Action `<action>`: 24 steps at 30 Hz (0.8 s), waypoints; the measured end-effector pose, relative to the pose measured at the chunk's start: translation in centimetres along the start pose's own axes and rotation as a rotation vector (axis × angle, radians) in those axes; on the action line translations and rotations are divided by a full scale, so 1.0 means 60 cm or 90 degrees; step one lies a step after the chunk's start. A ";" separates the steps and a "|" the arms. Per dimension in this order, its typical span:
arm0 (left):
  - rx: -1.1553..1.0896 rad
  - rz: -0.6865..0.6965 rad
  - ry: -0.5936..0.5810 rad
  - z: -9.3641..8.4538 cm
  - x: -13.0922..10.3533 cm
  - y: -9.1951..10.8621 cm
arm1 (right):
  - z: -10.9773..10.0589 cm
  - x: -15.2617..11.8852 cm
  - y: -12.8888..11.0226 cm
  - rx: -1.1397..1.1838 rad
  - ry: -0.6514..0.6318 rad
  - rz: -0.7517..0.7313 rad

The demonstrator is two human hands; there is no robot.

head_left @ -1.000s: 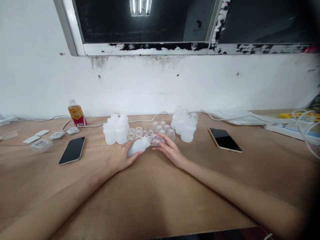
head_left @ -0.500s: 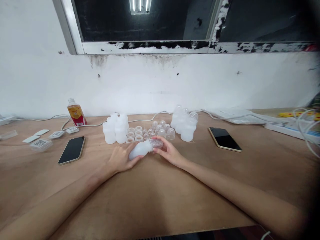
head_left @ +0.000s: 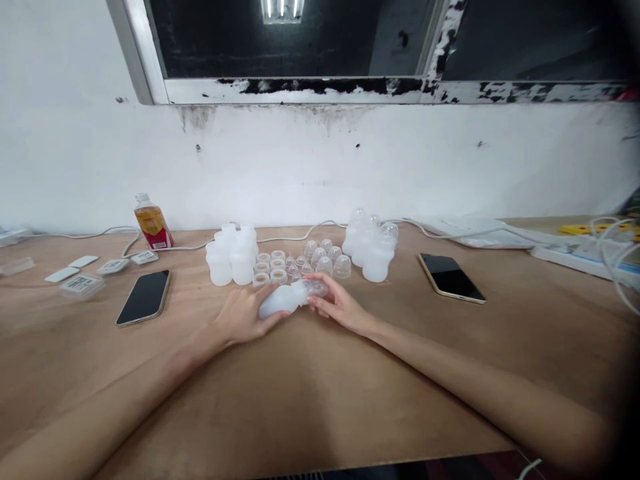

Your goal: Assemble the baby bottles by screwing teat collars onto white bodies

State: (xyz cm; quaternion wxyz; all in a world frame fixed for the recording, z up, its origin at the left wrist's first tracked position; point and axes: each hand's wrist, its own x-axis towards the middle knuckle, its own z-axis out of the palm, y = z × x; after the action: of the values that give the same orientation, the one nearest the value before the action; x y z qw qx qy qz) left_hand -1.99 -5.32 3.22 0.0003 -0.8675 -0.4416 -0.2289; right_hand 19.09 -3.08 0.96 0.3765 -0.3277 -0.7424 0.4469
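Note:
My left hand [head_left: 249, 313] is wrapped round the body of a milky white baby bottle [head_left: 276, 302], which lies tilted just above the table. At its other end, my right hand [head_left: 336, 303] grips a clear dome cap [head_left: 315, 288] that sits over the bottle's neck. Behind my hands are several white screw rings [head_left: 277, 275], small clear nipples [head_left: 296, 267] and loose clear dome caps [head_left: 343, 267]. Several open white bottles [head_left: 243, 257] stand behind my left hand. To the right, a group of capped bottles [head_left: 376, 261] stands upright.
A phone [head_left: 144, 298] lies left and another phone [head_left: 451, 278] lies right. A drink bottle [head_left: 153, 223] stands by the wall, near a white cable [head_left: 290, 239]. Small plastic cases [head_left: 83, 285] lie far left. A power strip [head_left: 585, 260] and plastic bag [head_left: 475, 230] are at the right.
The dome cap appears seated slightly closer onto the bottle, and both hands keep their hold almost in place. The view has shifted very slightly.

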 end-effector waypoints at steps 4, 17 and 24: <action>-0.071 -0.016 -0.044 -0.006 -0.003 0.008 | 0.000 -0.005 -0.003 -0.049 -0.012 -0.034; -0.383 -0.081 -0.150 -0.003 0.000 0.014 | -0.010 -0.008 -0.030 -0.259 -0.044 -0.194; -0.746 -0.080 -0.216 0.013 0.005 0.015 | -0.045 -0.013 -0.117 -0.335 -0.076 -0.148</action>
State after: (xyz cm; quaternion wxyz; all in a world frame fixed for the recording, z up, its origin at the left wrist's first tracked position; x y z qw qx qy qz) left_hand -0.84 -5.51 2.79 -0.5606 -0.7200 -0.2864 -0.2921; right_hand 20.72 -5.30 8.00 0.2830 -0.2995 -0.8863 0.2116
